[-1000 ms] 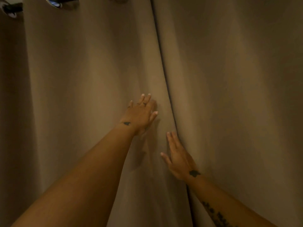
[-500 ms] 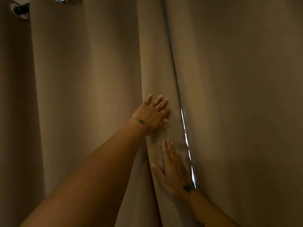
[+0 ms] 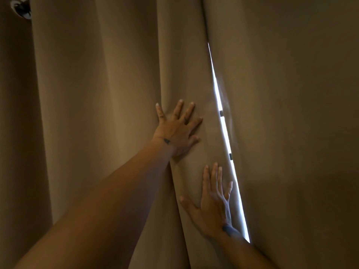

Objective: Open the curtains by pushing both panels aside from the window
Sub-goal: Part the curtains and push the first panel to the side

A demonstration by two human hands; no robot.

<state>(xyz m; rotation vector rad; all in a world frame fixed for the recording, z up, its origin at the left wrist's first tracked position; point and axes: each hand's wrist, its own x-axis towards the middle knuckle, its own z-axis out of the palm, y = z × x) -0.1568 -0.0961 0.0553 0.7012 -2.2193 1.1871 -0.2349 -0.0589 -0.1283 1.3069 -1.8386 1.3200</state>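
Two tan curtain panels fill the view. The left panel (image 3: 108,94) hangs in deep folds, and its inner edge is bunched under both my hands. My left hand (image 3: 177,129) lies flat on that edge with fingers spread. Lower down, my right hand (image 3: 212,202) presses flat on the same edge, fingers apart, right beside the gap. The right panel (image 3: 291,113) hangs smooth and untouched. Between the panels a narrow bright slit of window (image 3: 223,123) shows daylight.
A metal grommet with a dark rod end (image 3: 21,8) shows at the top left corner. Both forearms reach up from the bottom of the view. Nothing else is visible besides fabric.
The slit between the panels has grown longer and wider. Both hands have pushed the left panel's edge leftward, and a deeper fold has formed by my left hand.
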